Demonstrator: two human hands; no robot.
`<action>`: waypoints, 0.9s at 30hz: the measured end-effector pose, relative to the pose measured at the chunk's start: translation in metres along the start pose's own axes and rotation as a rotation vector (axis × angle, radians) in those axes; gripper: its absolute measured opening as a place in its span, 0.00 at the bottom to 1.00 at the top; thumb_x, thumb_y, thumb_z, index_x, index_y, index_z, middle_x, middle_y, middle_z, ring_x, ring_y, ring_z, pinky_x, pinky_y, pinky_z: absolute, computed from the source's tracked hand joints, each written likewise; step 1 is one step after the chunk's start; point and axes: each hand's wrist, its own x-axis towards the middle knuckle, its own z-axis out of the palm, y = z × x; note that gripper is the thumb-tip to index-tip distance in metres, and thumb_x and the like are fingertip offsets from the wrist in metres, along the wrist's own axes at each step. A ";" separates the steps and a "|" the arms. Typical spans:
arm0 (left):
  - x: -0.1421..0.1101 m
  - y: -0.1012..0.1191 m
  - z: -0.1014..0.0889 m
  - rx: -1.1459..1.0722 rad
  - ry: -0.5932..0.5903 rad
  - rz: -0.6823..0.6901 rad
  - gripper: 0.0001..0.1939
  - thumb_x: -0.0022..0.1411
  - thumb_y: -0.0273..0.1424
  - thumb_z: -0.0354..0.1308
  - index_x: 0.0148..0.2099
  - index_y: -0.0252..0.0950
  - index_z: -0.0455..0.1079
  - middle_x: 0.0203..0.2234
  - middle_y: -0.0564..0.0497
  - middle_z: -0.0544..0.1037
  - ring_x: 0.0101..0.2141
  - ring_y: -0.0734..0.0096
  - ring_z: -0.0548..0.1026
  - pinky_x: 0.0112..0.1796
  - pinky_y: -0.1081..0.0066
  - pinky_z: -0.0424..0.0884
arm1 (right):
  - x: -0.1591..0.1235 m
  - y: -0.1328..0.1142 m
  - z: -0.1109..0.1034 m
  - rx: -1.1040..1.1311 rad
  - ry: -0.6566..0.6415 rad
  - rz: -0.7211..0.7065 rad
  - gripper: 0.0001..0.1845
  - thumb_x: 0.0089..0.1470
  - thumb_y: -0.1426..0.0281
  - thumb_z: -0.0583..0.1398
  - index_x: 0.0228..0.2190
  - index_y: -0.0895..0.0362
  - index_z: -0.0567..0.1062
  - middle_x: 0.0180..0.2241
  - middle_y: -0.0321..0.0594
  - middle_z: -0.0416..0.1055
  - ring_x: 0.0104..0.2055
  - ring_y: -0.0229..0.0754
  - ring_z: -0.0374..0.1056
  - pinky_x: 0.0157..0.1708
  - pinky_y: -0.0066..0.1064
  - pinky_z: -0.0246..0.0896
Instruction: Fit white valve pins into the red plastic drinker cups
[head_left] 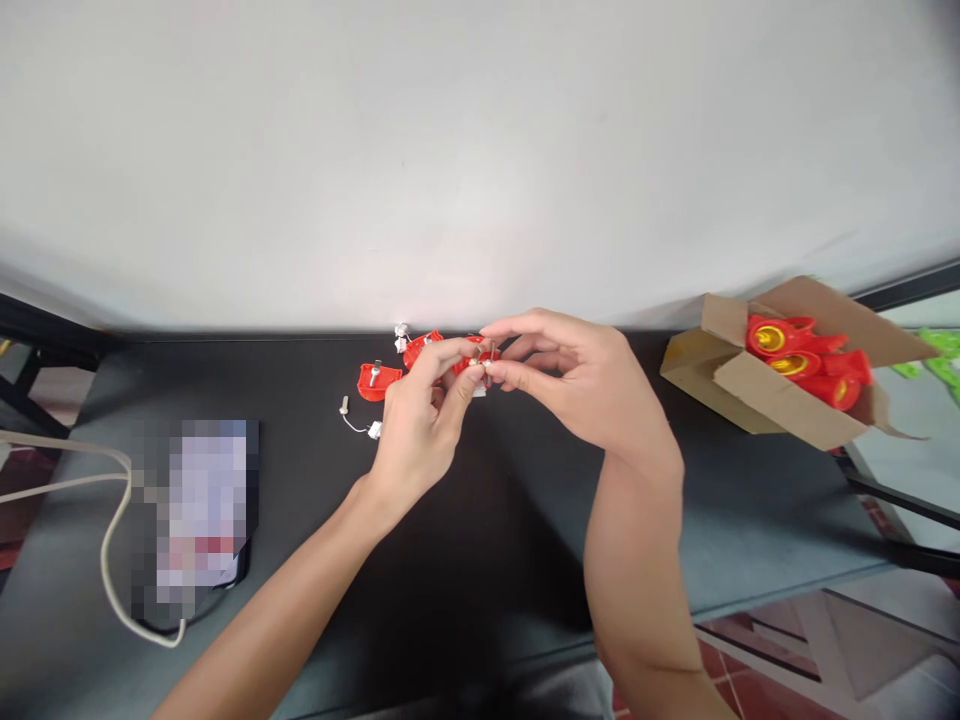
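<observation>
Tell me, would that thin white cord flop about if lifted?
Probably: the thin white cord lies in a loose curve on the black table. It looks light too, so a gentle push would likely slide it.

Head-worn view, facing forward and down, close above left hand (416, 420), right hand (577, 385)

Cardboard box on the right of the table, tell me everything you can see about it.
The open brown cardboard box stands at an angle on the right end of the dark tabletop. Its flaps are folded outward, and the far flap leans back. Inside, glossy red plastic parts with yellow centres lie heaped together, some reaching about the height of the rim.
</observation>
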 end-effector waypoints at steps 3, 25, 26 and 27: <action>0.000 0.000 0.000 -0.019 -0.011 -0.005 0.09 0.71 0.35 0.56 0.49 0.38 0.71 0.44 0.47 0.82 0.26 0.78 0.74 0.25 0.74 0.69 | -0.001 -0.004 0.000 0.005 -0.016 0.049 0.10 0.57 0.65 0.66 0.42 0.52 0.80 0.37 0.38 0.80 0.34 0.42 0.78 0.40 0.38 0.78; 0.003 0.005 -0.005 -0.031 0.031 -0.042 0.08 0.69 0.36 0.59 0.45 0.37 0.72 0.36 0.50 0.81 0.27 0.77 0.76 0.26 0.76 0.70 | 0.002 -0.001 0.006 0.048 0.017 -0.037 0.05 0.56 0.66 0.66 0.36 0.52 0.79 0.39 0.37 0.78 0.42 0.43 0.76 0.54 0.44 0.75; 0.003 0.005 -0.006 -0.042 0.037 -0.051 0.08 0.69 0.36 0.59 0.44 0.37 0.71 0.35 0.50 0.81 0.27 0.77 0.75 0.25 0.76 0.70 | 0.001 -0.002 0.006 0.043 0.013 -0.045 0.04 0.56 0.66 0.66 0.36 0.52 0.79 0.39 0.37 0.78 0.42 0.43 0.76 0.54 0.44 0.75; 0.003 0.006 -0.006 -0.055 0.043 -0.062 0.08 0.69 0.36 0.58 0.43 0.37 0.71 0.35 0.51 0.81 0.26 0.78 0.75 0.25 0.76 0.70 | 0.001 -0.002 0.005 0.037 0.006 -0.050 0.04 0.56 0.66 0.66 0.35 0.52 0.79 0.39 0.37 0.78 0.43 0.44 0.75 0.54 0.44 0.75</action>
